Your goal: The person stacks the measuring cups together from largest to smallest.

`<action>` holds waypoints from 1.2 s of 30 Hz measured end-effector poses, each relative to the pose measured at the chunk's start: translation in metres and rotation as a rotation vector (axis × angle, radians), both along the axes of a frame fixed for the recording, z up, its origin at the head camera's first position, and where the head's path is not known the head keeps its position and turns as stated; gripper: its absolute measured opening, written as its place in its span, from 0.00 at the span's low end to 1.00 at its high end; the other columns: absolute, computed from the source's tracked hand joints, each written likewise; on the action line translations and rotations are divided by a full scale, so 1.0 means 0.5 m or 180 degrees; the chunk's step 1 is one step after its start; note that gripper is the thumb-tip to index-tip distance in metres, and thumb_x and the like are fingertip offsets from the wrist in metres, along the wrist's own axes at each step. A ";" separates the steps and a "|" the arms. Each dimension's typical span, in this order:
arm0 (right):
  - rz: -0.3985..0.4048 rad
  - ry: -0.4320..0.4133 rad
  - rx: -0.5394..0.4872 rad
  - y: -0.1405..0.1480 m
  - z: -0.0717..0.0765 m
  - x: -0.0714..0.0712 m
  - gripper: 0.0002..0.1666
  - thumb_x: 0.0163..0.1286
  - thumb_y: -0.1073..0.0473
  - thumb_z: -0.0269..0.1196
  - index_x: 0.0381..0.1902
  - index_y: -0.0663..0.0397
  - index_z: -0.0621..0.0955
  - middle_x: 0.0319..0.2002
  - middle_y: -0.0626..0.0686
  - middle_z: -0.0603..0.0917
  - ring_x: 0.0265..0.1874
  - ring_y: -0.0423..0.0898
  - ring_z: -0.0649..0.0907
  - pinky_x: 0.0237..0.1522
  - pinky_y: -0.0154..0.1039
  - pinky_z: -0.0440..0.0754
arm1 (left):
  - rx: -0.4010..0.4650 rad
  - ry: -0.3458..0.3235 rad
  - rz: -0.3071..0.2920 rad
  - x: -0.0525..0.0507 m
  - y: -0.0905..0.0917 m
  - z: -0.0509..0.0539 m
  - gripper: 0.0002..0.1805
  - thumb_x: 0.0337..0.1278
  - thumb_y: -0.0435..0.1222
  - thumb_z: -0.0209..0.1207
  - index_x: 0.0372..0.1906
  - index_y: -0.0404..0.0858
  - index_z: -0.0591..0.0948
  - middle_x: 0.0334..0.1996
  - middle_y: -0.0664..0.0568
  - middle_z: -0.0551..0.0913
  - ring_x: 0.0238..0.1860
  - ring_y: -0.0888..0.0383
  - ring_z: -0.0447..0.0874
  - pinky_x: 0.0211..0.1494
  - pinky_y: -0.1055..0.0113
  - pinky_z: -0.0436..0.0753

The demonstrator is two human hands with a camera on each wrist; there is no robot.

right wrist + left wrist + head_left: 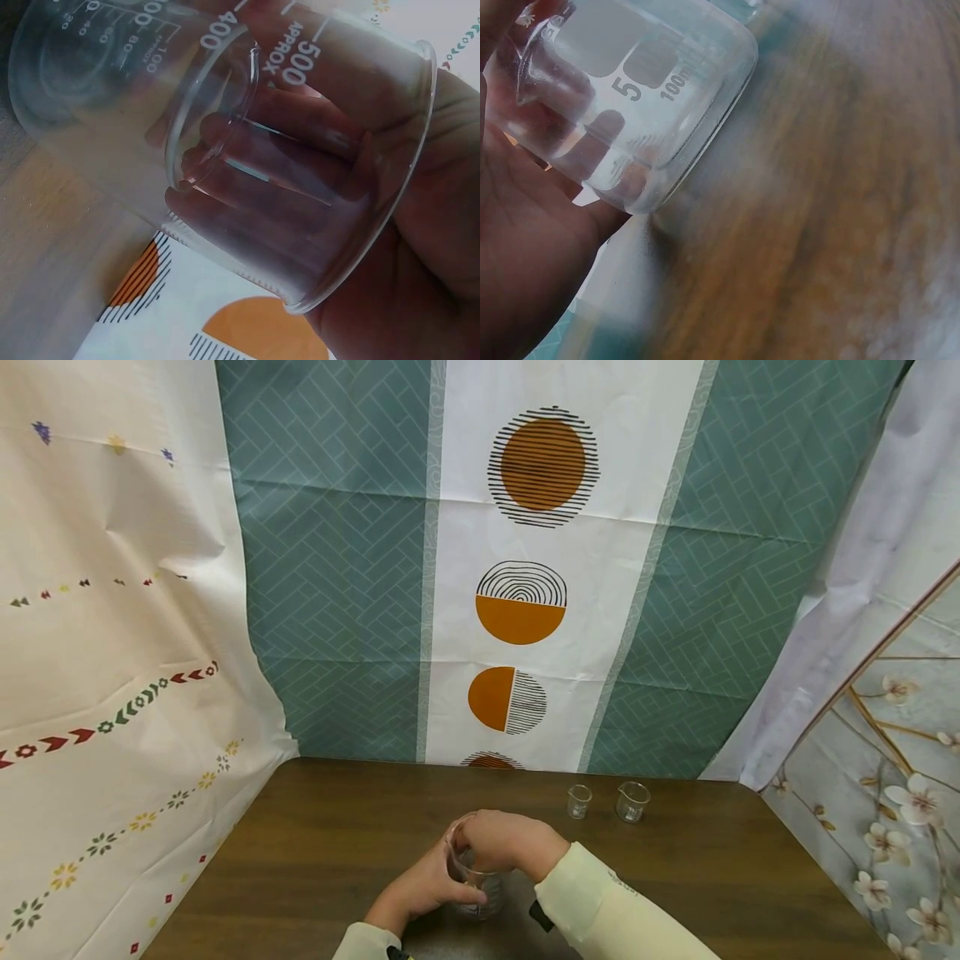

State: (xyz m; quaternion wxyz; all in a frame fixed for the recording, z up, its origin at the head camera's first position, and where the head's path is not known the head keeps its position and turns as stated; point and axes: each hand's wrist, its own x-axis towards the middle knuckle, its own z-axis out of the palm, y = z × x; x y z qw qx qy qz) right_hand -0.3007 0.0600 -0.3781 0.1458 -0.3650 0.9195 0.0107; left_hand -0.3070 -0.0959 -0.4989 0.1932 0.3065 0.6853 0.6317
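Observation:
A large clear glass beaker [492, 900] with white markings is near the table's front edge. My left hand [423, 887] grips its left side, the thumb across the front. My right hand [504, 839] comes over the rim from the right, fingers down inside the mouth. Through the glass in the right wrist view, a smaller beaker [154, 49] sits within the large one, and the fingers of my right hand [450, 225] pinch it at its rim. The left wrist view shows the large beaker's base [705, 142] beyond my left palm [536, 247]. Whether the base touches the table is unclear.
Two small glass beakers stand at the back right of the brown wooden table [315, 835]: a narrow one [579, 803] and a wider one [632, 803]. Patterned cloths [337, 568] hang behind the table and along both sides.

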 end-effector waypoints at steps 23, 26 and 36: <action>0.0101 0.0099 -0.0114 0.011 0.015 0.008 0.18 0.56 0.52 0.73 0.46 0.34 0.85 0.43 0.34 0.84 0.42 0.32 0.80 0.47 0.30 0.79 | -0.0055 0.0045 0.0054 0.001 -0.001 -0.005 0.56 0.52 0.39 0.69 0.76 0.54 0.43 0.77 0.48 0.51 0.73 0.47 0.57 0.56 0.67 0.77; 0.0086 0.0103 -0.0119 0.011 0.014 0.008 0.19 0.56 0.52 0.73 0.46 0.34 0.85 0.44 0.34 0.84 0.42 0.32 0.80 0.47 0.30 0.79 | -0.0090 0.0071 0.0084 0.002 -0.002 -0.005 0.55 0.52 0.38 0.69 0.76 0.54 0.43 0.77 0.48 0.52 0.72 0.47 0.58 0.56 0.68 0.76; 0.0076 0.0194 -0.0100 0.014 0.020 0.014 0.18 0.57 0.53 0.73 0.46 0.34 0.85 0.44 0.35 0.85 0.41 0.33 0.81 0.47 0.30 0.79 | -0.0077 0.0102 0.0082 0.001 -0.002 -0.005 0.56 0.51 0.39 0.70 0.77 0.51 0.43 0.76 0.46 0.53 0.64 0.51 0.68 0.53 0.65 0.79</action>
